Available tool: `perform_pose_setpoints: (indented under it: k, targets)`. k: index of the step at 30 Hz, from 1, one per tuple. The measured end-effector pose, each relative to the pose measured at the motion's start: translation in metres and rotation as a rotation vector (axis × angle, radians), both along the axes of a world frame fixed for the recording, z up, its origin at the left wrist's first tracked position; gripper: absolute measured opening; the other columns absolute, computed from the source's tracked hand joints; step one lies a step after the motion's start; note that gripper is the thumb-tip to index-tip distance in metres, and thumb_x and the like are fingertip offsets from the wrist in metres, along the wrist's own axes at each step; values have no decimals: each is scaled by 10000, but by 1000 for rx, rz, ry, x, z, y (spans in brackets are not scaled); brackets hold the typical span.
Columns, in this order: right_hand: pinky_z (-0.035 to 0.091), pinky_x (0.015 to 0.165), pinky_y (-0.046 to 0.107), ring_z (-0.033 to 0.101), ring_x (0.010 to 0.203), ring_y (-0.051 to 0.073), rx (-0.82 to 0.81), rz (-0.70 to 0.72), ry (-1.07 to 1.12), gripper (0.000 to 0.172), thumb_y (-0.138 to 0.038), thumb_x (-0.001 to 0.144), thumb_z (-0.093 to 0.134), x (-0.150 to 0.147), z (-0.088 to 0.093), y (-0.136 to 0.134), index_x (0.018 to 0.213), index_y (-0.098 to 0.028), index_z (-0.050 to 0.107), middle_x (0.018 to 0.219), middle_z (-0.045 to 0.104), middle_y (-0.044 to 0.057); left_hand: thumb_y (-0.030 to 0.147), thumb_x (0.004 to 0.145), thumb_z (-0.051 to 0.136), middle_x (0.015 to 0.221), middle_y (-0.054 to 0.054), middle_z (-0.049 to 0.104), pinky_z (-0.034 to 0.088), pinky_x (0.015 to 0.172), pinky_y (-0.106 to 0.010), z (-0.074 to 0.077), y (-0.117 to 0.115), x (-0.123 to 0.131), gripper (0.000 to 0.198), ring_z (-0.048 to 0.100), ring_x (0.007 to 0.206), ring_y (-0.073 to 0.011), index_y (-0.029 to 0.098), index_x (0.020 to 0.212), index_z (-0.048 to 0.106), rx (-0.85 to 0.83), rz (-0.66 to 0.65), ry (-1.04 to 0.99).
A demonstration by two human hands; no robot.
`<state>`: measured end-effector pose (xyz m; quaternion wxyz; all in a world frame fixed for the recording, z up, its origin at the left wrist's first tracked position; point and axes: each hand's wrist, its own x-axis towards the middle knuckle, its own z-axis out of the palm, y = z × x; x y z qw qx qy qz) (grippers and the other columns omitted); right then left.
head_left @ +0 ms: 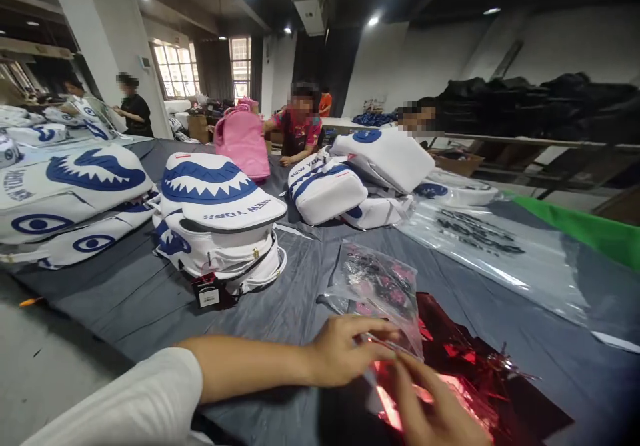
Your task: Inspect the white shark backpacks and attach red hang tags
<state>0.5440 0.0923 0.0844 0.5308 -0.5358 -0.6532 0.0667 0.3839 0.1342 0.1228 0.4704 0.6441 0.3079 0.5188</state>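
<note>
My left hand [345, 349] reaches in from the left, fingers closed in a pinch with thumb and fingertips almost together. My right hand [435, 399] meets it from the lower right, its fingertips also pinched. What they hold at that spot is too small to make out. Shiny red foil [457, 386] lies under and beside the hands, on dark red sheets [525, 399]. Just beyond my fingers is a clear plastic bag [383, 276] with dark and pink pieces inside.
White backpacks [215, 196] with blue shark-mouth prints are piled on the grey-covered table [300, 279]; a black tag [209, 293] hangs from one. More backpacks [75, 193] lie left. Clear plastic bags [490, 246] lie right. Across the table a person [300, 126] handles a pink backpack [243, 143].
</note>
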Motion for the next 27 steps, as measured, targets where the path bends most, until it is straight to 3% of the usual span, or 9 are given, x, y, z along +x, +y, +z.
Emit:
perform_pose_setpoints:
  k: [3, 6, 8, 11, 14, 18, 21, 24, 27]
  targets:
    - [564, 615, 307, 710, 711, 210, -60, 230, -16, 225, -373, 911, 523, -96, 10, -9, 851, -243, 696, 817, 747, 58, 323, 834, 663, 908, -68, 772, 550, 841, -277, -1, -30, -76, 193, 708, 883, -185, 169, 864, 777, -69, 125, -3]
    - [569, 718, 319, 709, 765, 198, -186, 437, 45, 247, -355, 929, 510, -171, 11, -14, 895, -224, 716, 850, 750, 62, 344, 809, 666, 838, -58, 767, 566, 754, -268, -5, -50, -152, 205, 706, 787, -173, 155, 811, 746, -213, 270, -79]
    - [564, 775, 338, 704, 818, 201, -308, 507, 115, 262, -384, 927, 523, -204, 2, -10, 937, -210, 719, 897, 747, 73, 381, 777, 690, 737, -42, 747, 567, 690, -262, -3, -63, -206, 231, 690, 692, -158, 151, 783, 706, -277, 420, -144]
    - [561, 809, 383, 693, 875, 226, -485, 481, 225, 308, -432, 887, 544, -239, -22, 11, 991, -181, 688, 980, 734, 108, 405, 783, 677, 640, -6, 695, 531, 587, -222, 2, -86, -282, 260, 624, 560, -114, 149, 825, 686, -298, 658, -163]
    - [543, 862, 429, 677, 919, 247, -575, 481, 260, 315, -375, 824, 556, -277, -44, 33, 1047, -172, 648, 1044, 715, 141, 385, 828, 631, 650, 9, 675, 466, 537, -188, 5, -110, -333, 260, 553, 520, -82, 154, 914, 713, -244, 756, -10]
    - [528, 877, 391, 654, 923, 224, -582, 548, 206, 296, -301, 797, 528, -340, -60, 32, 1047, -185, 635, 1008, 703, 105, 318, 891, 548, 679, 18, 695, 428, 543, -197, 1, -124, -342, 231, 545, 532, -90, 198, 921, 743, -222, 525, 289]
    - [537, 740, 329, 626, 791, 204, -639, 641, 120, 156, -314, 758, 591, -365, -71, 18, 845, -192, 634, 809, 673, 49, 261, 910, 516, 730, 13, 716, 459, 638, -220, -9, -107, -323, 245, 604, 616, -113, 212, 846, 747, -178, 356, 406]
    - [511, 645, 305, 598, 701, 196, -656, 532, 89, 168, -361, 777, 562, -351, -79, 19, 757, -195, 578, 708, 630, 36, 270, 926, 499, 787, -5, 735, 476, 739, -236, -30, -72, -302, 262, 659, 738, -143, 206, 873, 748, -229, 350, 498]
    - [500, 687, 327, 613, 734, 208, -590, 289, 69, 270, -430, 857, 454, -318, -80, 36, 912, -188, 558, 823, 657, 68, 246, 924, 490, 812, -40, 746, 481, 751, -253, -57, -39, -283, 267, 682, 782, -176, 193, 954, 750, -342, 367, 630]
